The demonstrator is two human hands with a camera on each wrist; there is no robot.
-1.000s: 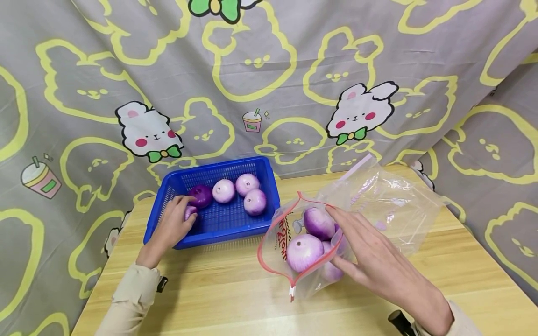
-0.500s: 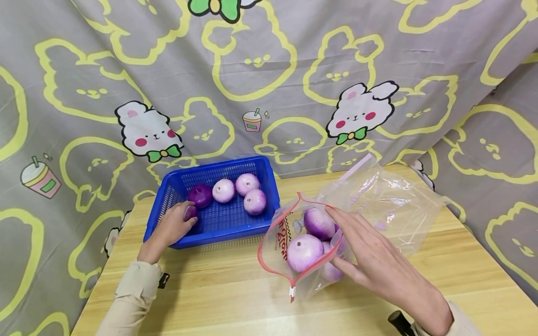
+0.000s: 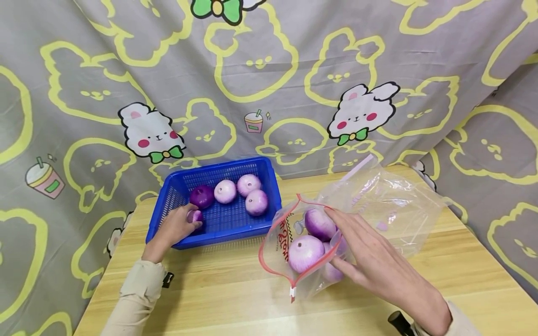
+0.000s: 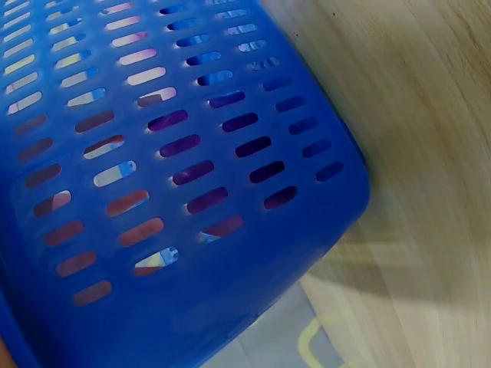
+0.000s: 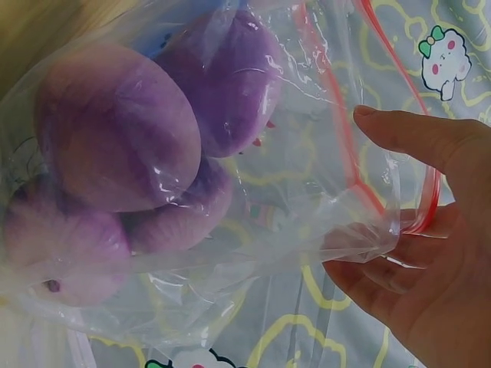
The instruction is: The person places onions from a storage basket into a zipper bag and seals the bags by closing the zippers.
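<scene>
My left hand (image 3: 174, 227) reaches over the near left rim of a blue slotted plastic basket (image 3: 235, 233) and grips a small purple onion (image 3: 195, 217) inside it. A darker red onion (image 3: 201, 197) lies just behind that one. My right hand (image 3: 374, 247) touches the red-edged mouth of a clear zip bag (image 3: 275, 268), its fingers fairly straight and the thumb set apart. Several peeled-looking purple onions (image 3: 306, 253) fill the bag's near part. Up close in the right wrist view, the bagged onions (image 5: 115, 126) show through the film, and some fingers are behind it.
Pale onions (image 3: 224, 191) sit towards the basket's right and back. Another piece of clear plastic (image 3: 395, 210) spreads on the wooden table (image 3: 227, 289) right of the bag. A patterned grey curtain (image 3: 269, 70) hangs behind.
My left hand has shifted slightly right with its onion, which now shows more between thumb and fingers. My right hand and the bag stay about the same.
</scene>
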